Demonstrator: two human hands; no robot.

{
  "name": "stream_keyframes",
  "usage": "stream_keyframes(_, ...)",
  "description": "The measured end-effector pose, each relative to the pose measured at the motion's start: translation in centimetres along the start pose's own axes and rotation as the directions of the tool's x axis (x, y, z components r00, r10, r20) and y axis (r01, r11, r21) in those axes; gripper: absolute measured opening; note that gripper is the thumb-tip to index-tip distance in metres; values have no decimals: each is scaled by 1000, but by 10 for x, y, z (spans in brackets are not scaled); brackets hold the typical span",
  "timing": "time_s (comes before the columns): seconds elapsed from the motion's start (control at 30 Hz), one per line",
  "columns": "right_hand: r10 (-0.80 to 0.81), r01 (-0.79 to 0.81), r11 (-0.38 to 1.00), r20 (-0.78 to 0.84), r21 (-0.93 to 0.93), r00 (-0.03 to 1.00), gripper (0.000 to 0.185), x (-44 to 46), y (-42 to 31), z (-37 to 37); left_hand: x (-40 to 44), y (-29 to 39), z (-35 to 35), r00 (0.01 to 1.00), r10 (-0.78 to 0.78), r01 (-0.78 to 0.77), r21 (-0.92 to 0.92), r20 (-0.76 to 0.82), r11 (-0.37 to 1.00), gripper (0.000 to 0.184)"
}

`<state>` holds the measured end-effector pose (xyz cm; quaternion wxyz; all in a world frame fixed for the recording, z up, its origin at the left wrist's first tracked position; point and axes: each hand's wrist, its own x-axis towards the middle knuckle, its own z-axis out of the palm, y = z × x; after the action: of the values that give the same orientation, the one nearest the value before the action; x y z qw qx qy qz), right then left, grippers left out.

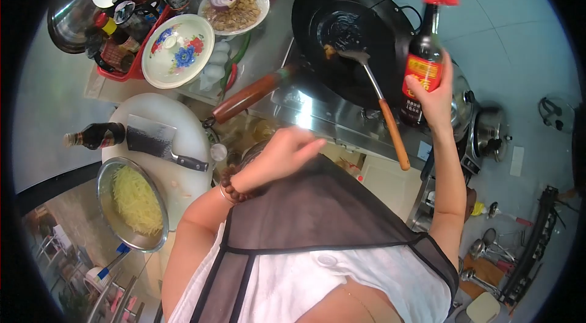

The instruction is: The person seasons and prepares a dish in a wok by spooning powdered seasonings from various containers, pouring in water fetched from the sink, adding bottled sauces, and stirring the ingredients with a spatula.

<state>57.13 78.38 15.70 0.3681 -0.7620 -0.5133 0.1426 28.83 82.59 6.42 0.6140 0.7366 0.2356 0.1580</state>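
Note:
My right hand (434, 92) is wrapped round a dark soy sauce bottle (427, 39) with a red and yellow label. The bottle is upright beside the right rim of a black wok (305, 24), its red flip cap apparently raised. Inside the wok are a shiny dark liquid and a small brown lump. A spatula (373, 82) with a wooden handle rests across the rim, nearest to the bottle. My left hand (284, 155), beaded bracelet on the wrist, hovers before my apron holding nothing, thumb apart from its loosely bent fingers. The wok's wooden handle (253, 96) lies above it.
On the left, a white chopping board (131, 116) carries a cleaver (160, 143), beside a dark bottle (94, 135) and a metal bowl (162, 225) of pale shreds. Farther back stand a plate of meat and onion (264, 0), a flowered lid (155, 69) and bottles in a red basket (135, 69).

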Motion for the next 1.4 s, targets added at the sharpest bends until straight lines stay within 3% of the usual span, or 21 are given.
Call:
stream_keyframes(0.07, -150, 209, 942, -229, 263, 962, 84, -3, -20, 12, 7, 27, -10, 987, 130, -130, 8, -98, 991, 19)
stream_keyframes(0.13, -136, 200, 931, -220, 306, 966, 85, -8, -40, 23, 19, 57, -19, 903, 352, -346, 68, -246, 936, 20)
stream_keyframes(0.2, -192, 313, 812, -282, 493, 940, 87, -12, -67, 44, 31, 82, -33, 799, 511, -443, 265, -316, 856, 42)
stream_keyframes(0.3, -319, 387, 780, -218, 493, 922, 95, -17, -99, 81, 42, 112, -46, 680, 601, -429, 436, -420, 791, 82)
stream_keyframes(0.33, -384, 432, 747, -202, 505, 901, 98, -18, -109, 94, 41, 119, -49, 713, 496, -376, 326, -496, 867, 85)
stream_keyframes(0.37, -602, 616, 738, -144, 276, 786, 103, -13, -108, 100, 39, 118, -58, 674, 472, -334, 335, -568, 881, 83)
stream_keyframes(0.47, -611, 570, 791, 239, 224, 755, 98, -15, -140, 87, 26, 106, -96, 518, 504, -309, 398, -692, 864, 72)
stream_keyframes(0.5, -624, 664, 748, 324, -16, 711, 85, -15, -140, 73, 15, 98, -115, 459, 553, -320, 452, -695, 833, 69)
stream_keyframes(0.53, -498, 596, 788, 407, -156, 766, 74, -18, -133, 60, 0, 96, -133, 455, 439, -263, 354, -775, 897, 65)
stream_keyframes(0.57, -406, 541, 791, 418, -284, 813, 66, -21, -109, 48, -13, 83, -164, 396, 502, -185, 469, -769, 864, 64)
stream_keyframes(0.63, -183, 319, 825, 314, -466, 932, 60, -41, -57, 28, -36, 63, -216, 288, 464, -157, 437, -838, 886, 63)
stream_keyframes(0.7, 93, 111, 729, 259, -675, 961, 64, -69, -12, 12, -47, 29, -264, 167, 507, -122, 493, -845, 862, 66)
stream_keyframes(0.73, 97, 108, 729, 259, -676, 961, 64, -77, -6, 10, -49, -1, -293, 160, 514, -46, 513, -843, 857, 69)
stream_keyframes(0.8, 386, -169, 755, 221, -634, 896, 61, -91, 3, 11, -51, -40, -322, 129, 552, 141, 566, -824, 812, 73)
stream_keyframes(0.87, 266, -94, 796, 206, -598, 942, 59, -95, 45, 21, -49, -69, -334, 131, 483, 325, 498, -866, 804, 75)
stream_keyframes(0.9, 137, -2, 818, 190, -575, 972, 58, -98, 58, 22, -47, -81, -337, 137, 452, 237, 472, -882, 849, 74)
stream_keyframes(1.0, 162, -32, 779, 152, -626, 975, 53, -97, 33, 29, -38, -96, -333, 155, 284, 122, 304, -946, 945, 69)
stream_keyframes(1.07, 272, -116, 712, 120, -692, 955, 55, -97, -4, 19, -37, -115, -342, 141, 413, 283, 436, -900, 854, 66)
stream_keyframes(1.13, 343, -114, 641, 151, -759, 927, 53, -98, -29, 4, -33, -87, -318, 132, 288, 382, 316, -949, 869, 67)
stream_keyframes(1.2, 331, -121, 632, 125, -765, 936, 51, -104, -42, -11, -31, -118, -334, 190, 270, 223, 309, -944, 924, 69)
stream_keyframes(1.4, 325, -131, 606, 94, -784, 941, 45, -117, -81, -43, -18, -144, -341, 99, 376, 117, 386, -921, 915, 72)
